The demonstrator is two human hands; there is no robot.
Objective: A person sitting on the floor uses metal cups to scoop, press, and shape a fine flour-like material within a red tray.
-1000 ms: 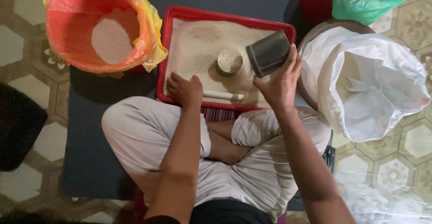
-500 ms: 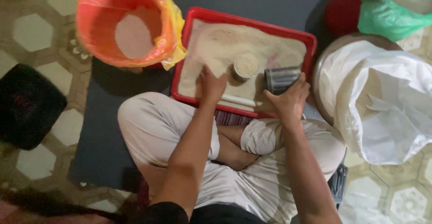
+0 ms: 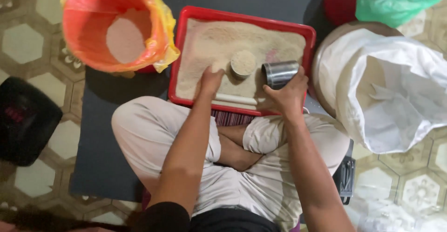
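We are sitting cross-legged on a dark mat [image 3: 111, 134] spread over a patterned tile floor [image 3: 28, 50], with a red tray [image 3: 242, 15] of pale, sandy powder lying just in front of our knees. Our right hand [image 3: 289, 94] is grasping a metal cup [image 3: 279, 72], which is lying tipped on its side on the powder near the tray's right end, its mouth facing left. Our left hand [image 3: 210, 80] is resting flat on the powder, fingers relaxed and holding nothing. Between the two hands, a small round tin [image 3: 243, 63] filled with the same powder is standing upright in the tray, just beside the cup. A white stick [image 3: 235, 99] is lying along the tray's near edge, under our hands.

To the left of the tray, a bucket lined with an orange bag [image 3: 116, 31] is holding more powder. To the right, an open white sack [image 3: 396, 87] is sitting in a round container, and beyond it a green bag [image 3: 396, 1] is showing at the top corner. A black object [image 3: 25, 120] is sitting on the floor at our left.
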